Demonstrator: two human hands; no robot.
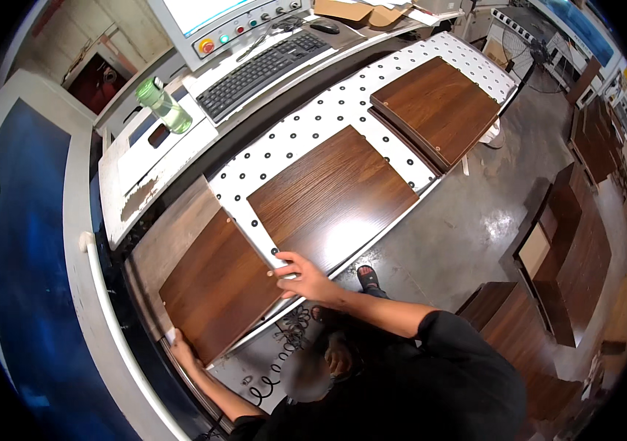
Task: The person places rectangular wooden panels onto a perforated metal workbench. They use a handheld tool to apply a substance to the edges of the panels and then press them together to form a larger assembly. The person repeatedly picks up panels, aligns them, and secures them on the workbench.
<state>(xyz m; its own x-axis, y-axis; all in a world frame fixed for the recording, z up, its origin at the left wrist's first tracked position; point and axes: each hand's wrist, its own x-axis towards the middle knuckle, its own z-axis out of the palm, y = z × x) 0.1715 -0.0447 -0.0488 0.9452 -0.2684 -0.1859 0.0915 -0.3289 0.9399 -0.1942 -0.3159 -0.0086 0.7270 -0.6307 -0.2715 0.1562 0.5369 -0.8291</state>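
We have both hands on the nearest wood-grain panel point(214, 283), a dark brown board lying flat at the near left end of the white perforated table point(313, 121). Our left hand point(183, 348) is at the panel's near lower corner, fingers curled round the edge and gripping it. Our right hand point(300, 277) rests at the panel's right corner, fingers spread open and pressed flat where the board meets the white dotted surface — not wrapped around anything. A paler board point(170, 235) lies just beside the panel on its far left side, touching it along one long edge. Further along the table sits a second dark panel point(332, 197), just beside ours with a strip of white table between them, and beyond that a third panel point(437, 109) stacked on another board near the far end. Behind the table we see a black keyboard point(262, 65), a control console with coloured buttons point(244, 26) and a green water bottle point(163, 104) standing upright on a worn white shelf. To the right, on the concrete floor — more brown boards point(578, 250) are stacked, well apart from us.
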